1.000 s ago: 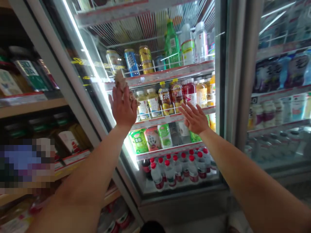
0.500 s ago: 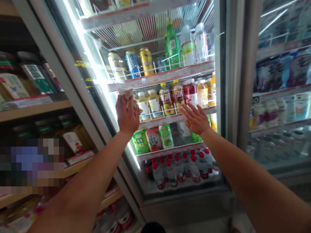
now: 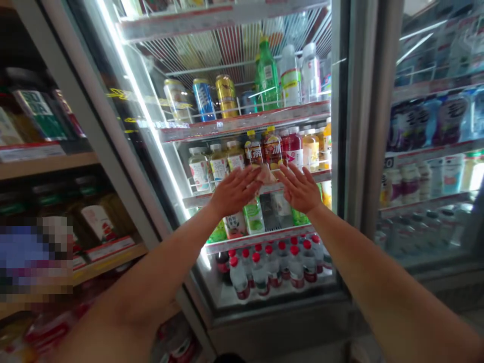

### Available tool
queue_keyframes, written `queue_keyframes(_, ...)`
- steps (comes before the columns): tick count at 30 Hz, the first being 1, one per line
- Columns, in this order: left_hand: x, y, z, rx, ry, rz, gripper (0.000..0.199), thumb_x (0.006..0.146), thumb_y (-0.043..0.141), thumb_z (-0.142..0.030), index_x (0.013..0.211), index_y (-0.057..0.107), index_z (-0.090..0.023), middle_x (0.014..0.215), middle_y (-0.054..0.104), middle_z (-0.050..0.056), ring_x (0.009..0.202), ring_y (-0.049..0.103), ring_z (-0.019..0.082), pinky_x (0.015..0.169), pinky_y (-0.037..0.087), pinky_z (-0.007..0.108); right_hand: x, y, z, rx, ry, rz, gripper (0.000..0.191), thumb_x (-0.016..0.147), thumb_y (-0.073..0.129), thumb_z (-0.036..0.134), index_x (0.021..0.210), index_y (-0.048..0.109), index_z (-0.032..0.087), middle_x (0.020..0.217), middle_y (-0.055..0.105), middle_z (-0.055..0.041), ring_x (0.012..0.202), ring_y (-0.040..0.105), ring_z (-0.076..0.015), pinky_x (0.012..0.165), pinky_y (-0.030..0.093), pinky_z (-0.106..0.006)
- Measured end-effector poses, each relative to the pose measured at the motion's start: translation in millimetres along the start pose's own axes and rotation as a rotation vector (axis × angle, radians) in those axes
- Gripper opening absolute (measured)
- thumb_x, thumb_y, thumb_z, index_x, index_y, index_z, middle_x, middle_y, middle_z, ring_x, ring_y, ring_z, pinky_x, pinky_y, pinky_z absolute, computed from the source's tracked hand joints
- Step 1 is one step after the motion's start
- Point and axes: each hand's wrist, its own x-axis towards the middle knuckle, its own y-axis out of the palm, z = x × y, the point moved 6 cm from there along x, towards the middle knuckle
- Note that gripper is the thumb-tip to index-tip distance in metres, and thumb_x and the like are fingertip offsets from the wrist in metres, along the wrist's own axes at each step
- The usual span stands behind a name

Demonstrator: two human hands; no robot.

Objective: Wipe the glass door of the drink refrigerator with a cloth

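A glass cooler door (image 3: 280,212) fills the middle of the head view, with bottles and cans behind it. My left hand (image 3: 236,191) lies palm-down against the glass, pressing a crumpled beige cloth (image 3: 266,175) that shows past its fingertips. Most of the cloth is hidden under the fingers. Just to the right, my right hand (image 3: 300,189) rests flat on the glass, fingers spread, with nothing visible in it. The fingertips of both hands are close together, in front of the shelf of tea bottles (image 3: 273,148).
A metal door frame (image 3: 365,126) runs down the right side, with a second cooler beyond it. On the left stand wooden shelves (image 3: 49,165) with dark bottles. Red-capped bottles (image 3: 272,266) sit at the cooler's bottom. A blurred patch covers the lower left.
My left hand has moved right across the glass with the cloth, from the left edge to beside my right hand. My right hand has barely moved. The view has shifted slightly.
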Motion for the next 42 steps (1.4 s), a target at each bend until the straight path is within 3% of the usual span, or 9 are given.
queue_keyframes(4, 10, -18.4, 65, 0.070, -0.321, -0.044, 0.048, 0.105, 0.052, -0.034, 0.151, 0.049, -0.018, 0.167, 0.033, 0.014, 0.158, 0.020, 0.028, 0.131, 0.017, 0.053, 0, 1, 0, 0.013, 0.007, 0.018, 0.078, 0.100, 0.046, 0.021, 0.168, 0.009, 0.028, 0.164, 0.042, -0.0007, 0.156, 0.031, -0.0207, 0.131, 0.013, -0.044)
queue_keyframes(7, -14, -28.6, 84, 0.122, -0.569, -0.145, 0.055, 0.106, 0.048, -0.036, 0.156, 0.043, -0.014, 0.168, 0.029, 0.016, 0.159, 0.017, 0.030, 0.131, 0.016, 0.056, 0, 1, -1, 0.021, 0.014, 0.023, 0.078, 0.100, 0.047, 0.021, 0.168, 0.009, 0.028, 0.164, 0.042, -0.0009, 0.156, 0.031, -0.0207, 0.131, 0.012, -0.044)
queue_keyframes(10, -55, -28.4, 66, 0.120, -0.727, -0.221, 0.058, 0.107, 0.046, -0.034, 0.158, 0.037, -0.010, 0.167, 0.030, 0.019, 0.159, 0.016, 0.032, 0.130, 0.019, 0.056, 0, 1, -2, 0.022, 0.008, 0.010, 0.078, 0.098, 0.047, 0.021, 0.168, 0.012, 0.027, 0.163, 0.044, -0.0018, 0.155, 0.032, -0.0209, 0.131, 0.013, -0.044)
queue_keyframes(16, -88, -10.1, -1, 0.072, -0.526, -0.049, 0.049, 0.105, 0.050, -0.028, 0.152, 0.048, -0.014, 0.159, 0.045, 0.022, 0.157, 0.019, 0.034, 0.126, 0.030, 0.057, 3, -3, 11, 0.078, 0.090, -0.026, 0.069, 0.094, 0.049, 0.019, 0.161, 0.035, 0.025, 0.156, 0.054, -0.0063, 0.151, 0.040, -0.0273, 0.127, 0.023, -0.052)
queue_keyframes(23, -47, -0.2, 6, -0.159, -0.703, -0.079, 0.067, 0.108, 0.044, -0.030, 0.166, 0.012, -0.016, 0.164, 0.038, 0.018, 0.156, 0.026, 0.028, 0.128, 0.034, 0.052, 58, -9, 50, 0.368, 0.431, -0.082, 0.046, 0.098, 0.048, 0.030, 0.142, 0.057, 0.021, 0.136, 0.064, -0.0147, 0.131, 0.054, -0.0339, 0.114, 0.042, -0.056)
queue_keyframes(27, -20, -2.2, -1, -0.244, -0.881, -0.148, 0.066, 0.111, 0.038, -0.033, 0.165, 0.009, -0.009, 0.171, 0.021, 0.018, 0.158, 0.020, 0.025, 0.126, 0.039, 0.041, 104, 4, 84, 0.637, 0.407, -0.024, 0.053, 0.097, 0.046, 0.029, 0.149, 0.048, 0.019, 0.138, 0.063, -0.0150, 0.127, 0.058, -0.0291, 0.110, 0.050, -0.048)
queue_keyframes(31, -22, -19.1, -5, -0.267, -0.868, -0.162, 0.066, 0.111, 0.031, -0.041, 0.163, 0.014, -0.003, 0.171, 0.015, 0.020, 0.158, 0.018, 0.029, 0.125, 0.038, 0.040, 139, 3, 95, 0.641, 0.289, 0.094, 0.039, 0.092, 0.047, 0.018, 0.125, 0.068, 0.020, 0.116, 0.072, -0.0115, 0.110, 0.066, -0.0267, 0.100, 0.056, -0.043)
queue_keyframes(36, -75, -47.1, 6, -0.106, -0.635, -0.032, 0.062, 0.106, 0.044, -0.031, 0.163, 0.025, -0.015, 0.168, 0.031, 0.015, 0.159, 0.014, 0.026, 0.131, 0.021, 0.052, 150, -22, 77, 0.468, 0.075, 0.017, 0.043, 0.100, 0.044, 0.015, 0.136, 0.065, 0.024, 0.133, 0.067, -0.0096, 0.127, 0.058, -0.0293, 0.113, 0.047, -0.048)
queue_keyframes(42, -165, -39.4, 24, 0.046, -0.876, 0.089, 0.064, 0.103, 0.044, -0.026, 0.164, 0.027, -0.013, 0.168, 0.028, 0.016, 0.160, 0.010, 0.029, 0.129, 0.017, 0.058, 85, -6, 99, 0.283, -0.233, 0.238, 0.060, 0.104, 0.048, 0.023, 0.163, 0.034, 0.021, 0.158, 0.051, -0.0100, 0.151, 0.039, -0.0319, 0.125, 0.029, -0.060)
